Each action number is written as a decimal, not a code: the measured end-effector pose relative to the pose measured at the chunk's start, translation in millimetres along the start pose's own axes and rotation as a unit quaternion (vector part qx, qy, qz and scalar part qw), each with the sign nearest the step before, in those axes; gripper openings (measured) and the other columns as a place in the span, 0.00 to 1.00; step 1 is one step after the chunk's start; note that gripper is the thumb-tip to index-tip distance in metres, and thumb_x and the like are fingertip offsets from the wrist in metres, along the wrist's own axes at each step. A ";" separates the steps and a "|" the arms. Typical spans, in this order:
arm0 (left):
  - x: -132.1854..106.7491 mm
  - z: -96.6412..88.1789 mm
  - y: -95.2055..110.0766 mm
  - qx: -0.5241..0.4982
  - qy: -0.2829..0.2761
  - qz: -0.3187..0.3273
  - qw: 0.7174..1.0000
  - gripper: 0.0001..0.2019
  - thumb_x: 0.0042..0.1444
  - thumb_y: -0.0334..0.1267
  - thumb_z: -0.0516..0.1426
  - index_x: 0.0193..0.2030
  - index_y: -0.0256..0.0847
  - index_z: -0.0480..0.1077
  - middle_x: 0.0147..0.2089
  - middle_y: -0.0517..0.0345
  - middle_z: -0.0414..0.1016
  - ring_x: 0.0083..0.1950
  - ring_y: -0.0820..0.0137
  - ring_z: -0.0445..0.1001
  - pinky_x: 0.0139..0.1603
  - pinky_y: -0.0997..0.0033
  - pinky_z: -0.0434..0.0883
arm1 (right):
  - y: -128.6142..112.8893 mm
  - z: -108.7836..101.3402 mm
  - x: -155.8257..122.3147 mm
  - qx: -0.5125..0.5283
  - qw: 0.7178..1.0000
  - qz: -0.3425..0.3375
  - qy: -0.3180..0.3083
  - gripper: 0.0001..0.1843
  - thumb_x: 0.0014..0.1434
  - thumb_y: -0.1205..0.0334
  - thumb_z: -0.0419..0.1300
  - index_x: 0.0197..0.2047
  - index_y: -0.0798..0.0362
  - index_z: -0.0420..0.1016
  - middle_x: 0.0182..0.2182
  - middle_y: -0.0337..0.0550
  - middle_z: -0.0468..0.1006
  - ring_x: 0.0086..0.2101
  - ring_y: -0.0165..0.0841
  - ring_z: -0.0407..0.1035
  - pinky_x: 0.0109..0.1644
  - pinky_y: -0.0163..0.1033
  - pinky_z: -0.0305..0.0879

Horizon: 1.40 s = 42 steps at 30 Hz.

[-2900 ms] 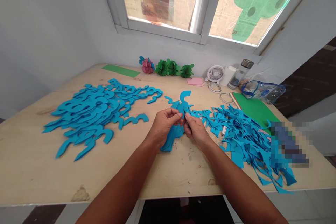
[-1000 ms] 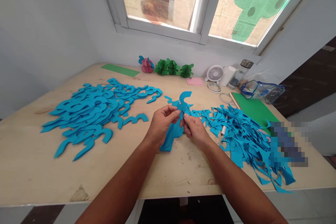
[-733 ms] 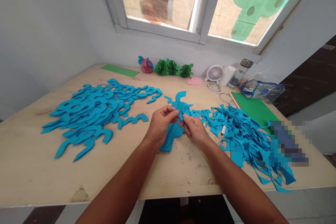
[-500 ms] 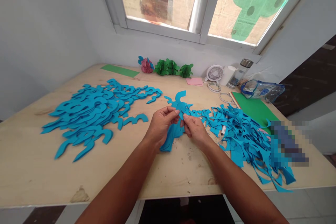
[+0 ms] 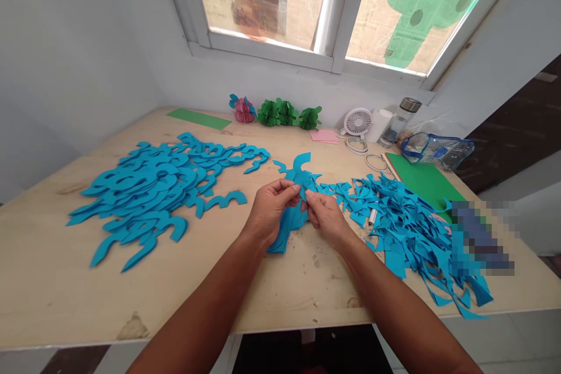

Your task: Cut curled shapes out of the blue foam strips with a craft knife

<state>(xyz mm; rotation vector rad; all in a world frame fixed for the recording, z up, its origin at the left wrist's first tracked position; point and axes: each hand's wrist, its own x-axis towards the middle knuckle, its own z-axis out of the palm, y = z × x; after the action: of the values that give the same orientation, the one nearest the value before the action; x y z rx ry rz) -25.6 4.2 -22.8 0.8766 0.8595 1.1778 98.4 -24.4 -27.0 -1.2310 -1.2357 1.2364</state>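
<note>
The curved blue paper piece (image 5: 301, 165), flat-coloured with a hooked, blunt-ended arc, is above the bench (image 5: 175, 304), pinched between thumb and fingers of the left hand (image 5: 269, 207) and right hand (image 5: 326, 216); the fingers hide its lower part, so its layers are hard to count. Beneath lie blue strips (image 5: 287, 231). Rightward, blue scraps (image 5: 407, 222) crowd a white marker (image 5: 373, 216); leftward spreads a heap of wavy cutouts (image 5: 149, 178).
</note>
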 end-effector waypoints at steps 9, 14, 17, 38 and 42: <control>-1.2 2.4 -3.8 -0.045 -0.004 -0.015 0.999 0.09 0.40 0.38 0.65 0.25 0.37 0.70 0.23 0.60 0.69 0.27 0.72 0.68 0.33 0.69 0.66 | 5.3 1.3 1.6 0.017 0.999 -0.016 0.021 0.28 0.51 0.35 0.55 0.21 0.54 0.66 0.08 0.27 0.52 0.12 0.22 0.42 0.16 0.34 0.36; -4.1 4.5 -3.4 -0.074 -0.009 -0.034 0.997 0.09 0.40 0.37 0.66 0.25 0.37 0.70 0.24 0.60 0.70 0.27 0.73 0.68 0.33 0.70 0.66 | 5.9 1.5 2.1 0.013 0.999 -0.022 0.029 0.29 0.51 0.34 0.54 0.21 0.54 0.66 0.08 0.28 0.54 0.12 0.22 0.43 0.16 0.34 0.37; -5.2 5.8 -3.3 -0.082 -0.004 -0.035 0.996 0.10 0.39 0.37 0.66 0.25 0.37 0.70 0.24 0.61 0.70 0.27 0.74 0.68 0.33 0.70 0.66 | 6.2 1.2 2.4 0.007 0.999 -0.022 0.030 0.29 0.51 0.33 0.54 0.22 0.54 0.67 0.08 0.28 0.54 0.12 0.23 0.44 0.17 0.34 0.38; -9.7 12.7 -3.1 -0.140 -0.017 -0.052 0.989 0.10 0.38 0.37 0.67 0.24 0.36 0.71 0.24 0.62 0.68 0.28 0.76 0.66 0.34 0.73 0.66 | 4.7 1.5 1.1 0.019 0.999 -0.031 0.040 0.29 0.51 0.33 0.54 0.19 0.51 0.60 0.08 0.29 0.54 0.13 0.23 0.42 0.17 0.35 0.37; -9.8 12.7 -3.0 -0.144 -0.020 -0.054 0.988 0.11 0.37 0.37 0.68 0.24 0.36 0.71 0.24 0.63 0.67 0.28 0.76 0.65 0.35 0.72 0.66 | 2.6 1.1 0.3 0.025 0.999 -0.025 0.032 0.29 0.50 0.33 0.55 0.19 0.51 0.60 0.08 0.29 0.54 0.13 0.23 0.42 0.17 0.35 0.37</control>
<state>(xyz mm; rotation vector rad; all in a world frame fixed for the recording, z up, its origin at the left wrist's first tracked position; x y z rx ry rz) -14.6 -7.3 -19.3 0.6095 0.6747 1.1516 97.3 -24.2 -29.6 -1.1874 -1.1767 1.1753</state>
